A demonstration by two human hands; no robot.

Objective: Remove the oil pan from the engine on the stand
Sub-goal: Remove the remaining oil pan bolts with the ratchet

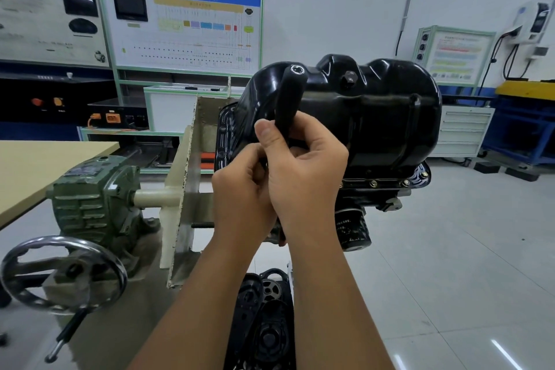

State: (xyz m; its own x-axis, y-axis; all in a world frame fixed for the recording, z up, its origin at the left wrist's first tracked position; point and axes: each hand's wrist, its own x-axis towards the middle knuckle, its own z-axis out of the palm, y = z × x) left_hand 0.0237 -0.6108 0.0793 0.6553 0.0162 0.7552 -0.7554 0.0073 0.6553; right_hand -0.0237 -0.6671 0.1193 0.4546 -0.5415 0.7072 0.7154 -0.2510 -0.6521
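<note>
- While the black oil pan [369,111] sits bolted on top of the upturned engine [354,219] on the stand [180,189], both hands meet at its near left side.
- Right hand [303,171] grips a black tool handle [289,96] that points upward against the pan.
- Left hand [240,189] is curled just beside it, fingers hidden, touching the right hand.
- Bolts [374,183] line the pan's lower rim.
- A handwheel [63,273] sits at lower left.
</note>
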